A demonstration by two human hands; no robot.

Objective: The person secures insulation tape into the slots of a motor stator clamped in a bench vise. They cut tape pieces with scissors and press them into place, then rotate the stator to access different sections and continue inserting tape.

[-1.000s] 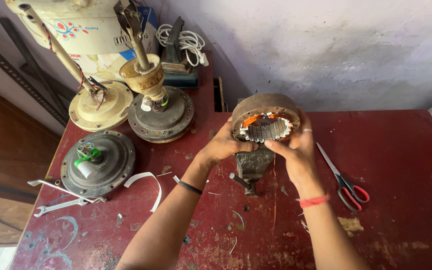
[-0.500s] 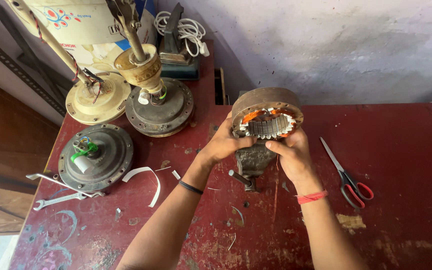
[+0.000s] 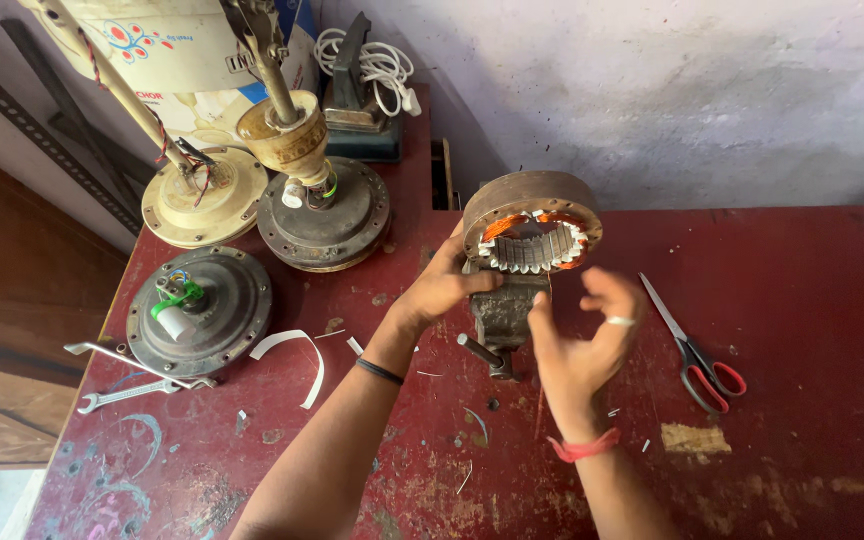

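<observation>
workbench [image 3: 812, 300] is a dark red painted top, badly scuffed, flecked with chips and scraps, a bare worn patch near the right front. behind it a rough whitewashed wall [image 3: 702, 90], stained grey in places; bare floor shows at the left edge.

fan motor stator [image 3: 532, 232] sits about mid-bench, held upright in a small bench vise [image 3: 500, 318], copper windings and toothed core facing the camera. left hand [image 3: 444, 285] is cupped against the stator's left side, fingers touching the housing and vise top, not a full grip. right hand [image 3: 584, 335] is just in front and right of the vise, fingers spread and loosely curled, motion-blurred, holding nothing.

red-handled scissors [image 3: 694, 350] lie right of the hands. to the left: a dark round motor housing [image 3: 202, 310] with green wiring, two spanners [image 3: 127, 375] by it, a curled white strip [image 3: 297, 355]. further back two more fan motors with downrods [image 3: 282, 160], a cream carton, coiled white cable [image 3: 372, 60].
</observation>
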